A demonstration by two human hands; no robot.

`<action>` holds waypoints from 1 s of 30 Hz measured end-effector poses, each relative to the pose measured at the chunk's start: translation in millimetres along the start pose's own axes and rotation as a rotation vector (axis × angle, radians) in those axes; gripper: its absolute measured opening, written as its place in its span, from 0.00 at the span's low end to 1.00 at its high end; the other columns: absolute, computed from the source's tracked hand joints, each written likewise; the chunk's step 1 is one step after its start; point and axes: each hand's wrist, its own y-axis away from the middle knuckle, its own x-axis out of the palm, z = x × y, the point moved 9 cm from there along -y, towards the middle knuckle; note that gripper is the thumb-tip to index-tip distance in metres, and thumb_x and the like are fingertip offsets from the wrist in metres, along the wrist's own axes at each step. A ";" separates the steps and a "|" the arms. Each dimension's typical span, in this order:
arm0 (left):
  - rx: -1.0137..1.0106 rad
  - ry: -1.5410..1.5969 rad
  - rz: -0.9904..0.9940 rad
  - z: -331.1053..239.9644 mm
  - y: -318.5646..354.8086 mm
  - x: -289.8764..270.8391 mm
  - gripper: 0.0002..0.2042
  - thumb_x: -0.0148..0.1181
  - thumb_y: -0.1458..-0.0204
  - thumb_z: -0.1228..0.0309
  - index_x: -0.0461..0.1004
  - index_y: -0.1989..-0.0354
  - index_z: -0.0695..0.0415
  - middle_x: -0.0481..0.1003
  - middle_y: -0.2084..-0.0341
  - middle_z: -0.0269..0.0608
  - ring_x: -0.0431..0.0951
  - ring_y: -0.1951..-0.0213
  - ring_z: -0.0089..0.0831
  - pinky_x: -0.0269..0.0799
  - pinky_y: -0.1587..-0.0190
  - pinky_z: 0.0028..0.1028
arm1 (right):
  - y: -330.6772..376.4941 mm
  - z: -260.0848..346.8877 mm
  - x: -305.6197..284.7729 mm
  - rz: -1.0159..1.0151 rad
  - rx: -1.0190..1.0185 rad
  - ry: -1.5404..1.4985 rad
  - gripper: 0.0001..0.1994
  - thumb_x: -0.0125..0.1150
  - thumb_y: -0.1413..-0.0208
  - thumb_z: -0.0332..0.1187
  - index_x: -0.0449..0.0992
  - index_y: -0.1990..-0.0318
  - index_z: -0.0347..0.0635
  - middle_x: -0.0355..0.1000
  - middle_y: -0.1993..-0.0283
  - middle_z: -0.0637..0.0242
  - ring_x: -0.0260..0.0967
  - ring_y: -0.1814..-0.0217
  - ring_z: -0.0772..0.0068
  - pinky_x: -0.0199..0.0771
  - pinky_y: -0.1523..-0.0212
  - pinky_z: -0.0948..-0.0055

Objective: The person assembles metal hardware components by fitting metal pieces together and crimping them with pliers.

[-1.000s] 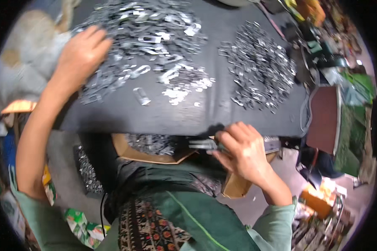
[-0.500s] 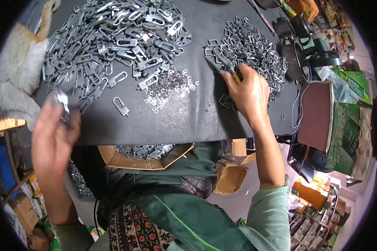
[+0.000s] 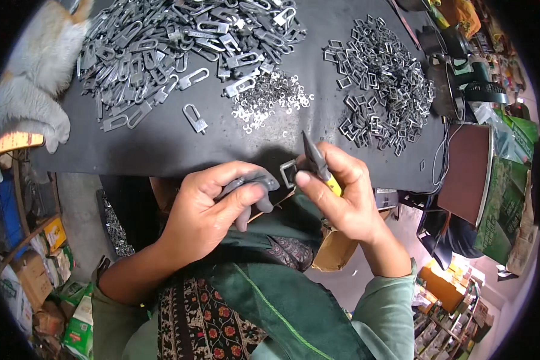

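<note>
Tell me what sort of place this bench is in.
Probably a small hardware assembly workshop: a black worktable heaped with grey metal hasp plates and square rings, pliers in the right hand, and cluttered boxes on the floor.

Green glossy bags (image 3: 510,198) stacked at the right edge, beside a dark brown panel. Open brown cardboard box (image 3: 336,249) under the table edge, below the right wrist. Green-and-white packet (image 3: 78,336) plus yellow box (image 3: 55,231) down on the floor at left. Small orange boxes (image 3: 444,288) lower right. Print too small to make out.
</note>
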 end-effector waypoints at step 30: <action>-0.025 -0.144 0.092 9.1 14.0 -2.1 0.09 0.59 0.43 0.75 0.77 0.56 0.65 0.77 0.70 0.36 0.74 0.69 0.20 0.69 0.63 0.22 | -4.5 25.7 -16.1 -0.131 -0.272 1.359 0.15 0.68 0.57 0.40 0.73 0.64 0.46 0.62 0.65 0.63 0.62 0.57 0.60 0.60 0.55 0.60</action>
